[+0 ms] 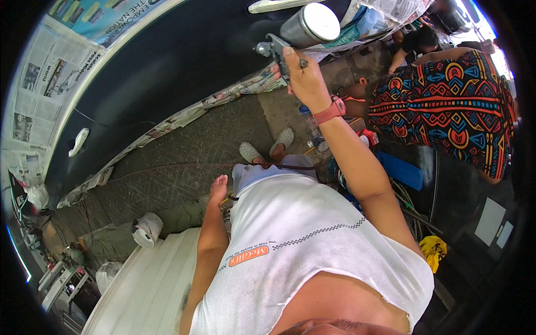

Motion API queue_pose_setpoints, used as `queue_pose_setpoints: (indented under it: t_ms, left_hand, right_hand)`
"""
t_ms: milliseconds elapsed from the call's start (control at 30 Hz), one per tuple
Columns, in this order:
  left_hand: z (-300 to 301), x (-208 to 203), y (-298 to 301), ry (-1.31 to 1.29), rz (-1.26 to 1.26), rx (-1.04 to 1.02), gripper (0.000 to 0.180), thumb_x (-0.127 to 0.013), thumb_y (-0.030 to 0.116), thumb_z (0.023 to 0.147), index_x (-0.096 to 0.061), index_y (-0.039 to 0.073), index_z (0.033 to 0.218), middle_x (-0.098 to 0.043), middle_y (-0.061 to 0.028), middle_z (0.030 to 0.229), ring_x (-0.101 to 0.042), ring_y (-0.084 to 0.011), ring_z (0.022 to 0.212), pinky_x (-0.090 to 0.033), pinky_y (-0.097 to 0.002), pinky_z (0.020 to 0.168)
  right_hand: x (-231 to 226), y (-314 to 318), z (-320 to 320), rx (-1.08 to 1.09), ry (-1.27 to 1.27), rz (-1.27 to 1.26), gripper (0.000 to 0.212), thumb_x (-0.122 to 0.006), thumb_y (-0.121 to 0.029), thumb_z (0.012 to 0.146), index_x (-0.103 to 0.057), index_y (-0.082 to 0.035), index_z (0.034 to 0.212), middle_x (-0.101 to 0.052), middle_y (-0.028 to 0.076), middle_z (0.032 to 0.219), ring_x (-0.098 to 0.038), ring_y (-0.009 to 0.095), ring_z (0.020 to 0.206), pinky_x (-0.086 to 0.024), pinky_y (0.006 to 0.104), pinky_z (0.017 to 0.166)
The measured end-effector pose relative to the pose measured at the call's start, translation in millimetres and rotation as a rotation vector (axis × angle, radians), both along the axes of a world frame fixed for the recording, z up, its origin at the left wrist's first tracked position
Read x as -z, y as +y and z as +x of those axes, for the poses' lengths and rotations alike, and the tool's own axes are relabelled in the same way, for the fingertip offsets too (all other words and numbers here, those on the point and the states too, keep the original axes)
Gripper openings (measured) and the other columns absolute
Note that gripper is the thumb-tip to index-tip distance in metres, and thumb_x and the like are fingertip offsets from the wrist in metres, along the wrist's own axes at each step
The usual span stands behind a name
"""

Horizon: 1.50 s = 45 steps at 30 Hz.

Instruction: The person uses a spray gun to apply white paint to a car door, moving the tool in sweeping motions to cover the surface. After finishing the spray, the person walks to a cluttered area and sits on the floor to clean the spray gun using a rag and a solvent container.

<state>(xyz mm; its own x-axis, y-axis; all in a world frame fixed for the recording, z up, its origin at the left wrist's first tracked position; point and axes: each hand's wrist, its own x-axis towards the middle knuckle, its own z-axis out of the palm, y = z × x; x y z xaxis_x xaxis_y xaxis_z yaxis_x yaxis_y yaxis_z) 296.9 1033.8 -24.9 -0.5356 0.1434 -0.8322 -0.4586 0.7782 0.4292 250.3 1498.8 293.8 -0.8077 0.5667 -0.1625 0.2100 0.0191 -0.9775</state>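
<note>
Fingers of right hand [307, 84]: wrapped around the spray gun [278, 57], at 12 o'clock.
Fingers of left hand [218, 190]: loosely bent, with nothing seen in them, at 8 o'clock.
Dark panel [178, 64]: at 11 o'clock; the gun could, I think, scratch it if the right hand sinks.
Gun cup [293, 32]: just past 12, tilted; might drip if its white top [324, 23] fits loosely; content hidden.
White tub [148, 228]: 8 o'clock; its content I cannot tell.

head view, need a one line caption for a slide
Right hand gripping a grey metal spray gun with a silver cylindrical cup near a dark, curved vehicle panel edged with printed newspaper.
</note>
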Motion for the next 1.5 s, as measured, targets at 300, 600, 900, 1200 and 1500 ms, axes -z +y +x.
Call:
queue_pose_setpoints:
  t_ms: [300,600,900,1200,1500]
  left_hand:
    - [5.0,16.6,-14.7,0.049,0.001,-0.014,0.058,-0.058,0.050,0.101,-0.059,0.005,0.138,-0.067,-0.0102,0.125,-0.063,-0.0199,0.107,-0.049,-0.0345,0.096]
    - [-3.3,7.6,-6.4,-0.033,-0.022,0.019,0.063,-0.056,0.052,0.100,-0.057,0.004,0.141,-0.062,-0.0143,0.140,-0.059,-0.0251,0.130,-0.043,-0.0364,0.109]
    - [-11.8,30.6,-9.4,0.110,0.013,0.037,0.057,-0.057,0.049,0.102,-0.059,0.006,0.138,-0.070,-0.0064,0.117,-0.063,-0.0158,0.093,-0.050,-0.0322,0.088]
    - [-5.9,37.6,-21.8,0.052,-0.021,0.076,0.058,-0.056,0.050,0.101,-0.060,0.005,0.137,-0.066,-0.0120,0.129,-0.061,-0.0226,0.116,-0.047,-0.0360,0.101]
    - [-8.7,7.8,-6.5,0.011,-0.057,0.060,0.060,-0.056,0.052,0.100,-0.060,0.005,0.137,-0.065,-0.0139,0.135,-0.061,-0.0261,0.126,-0.045,-0.0372,0.107]
  right_hand:
    - [1.9,26.4,0.7,0.084,-0.006,-0.006,0.055,-0.046,-0.051,0.107,-0.066,-0.001,0.116,-0.073,0.006,0.086,-0.069,0.010,0.071,-0.046,0.0227,0.046]
    - [-1.0,59.9,26.4,0.277,-0.033,0.125,0.055,-0.043,-0.048,0.108,-0.071,-0.002,0.104,-0.073,0.005,0.084,-0.067,0.010,0.068,-0.047,0.0245,0.046]
    - [-12.5,0.2,-15.9,0.064,0.044,0.025,0.053,-0.046,-0.048,0.107,-0.067,0.000,0.112,-0.072,0.007,0.085,-0.067,0.009,0.069,-0.047,0.0232,0.046]
    - [-20.5,-1.8,-24.6,0.021,0.083,-0.123,0.054,-0.047,-0.050,0.106,-0.066,-0.001,0.116,-0.072,0.008,0.085,-0.069,0.011,0.070,-0.046,0.0242,0.044]
    - [-6.7,57.0,1.9,0.227,0.038,0.008,0.055,-0.047,-0.049,0.107,-0.067,0.002,0.108,-0.073,0.010,0.083,-0.068,0.013,0.065,-0.048,0.0252,0.044]
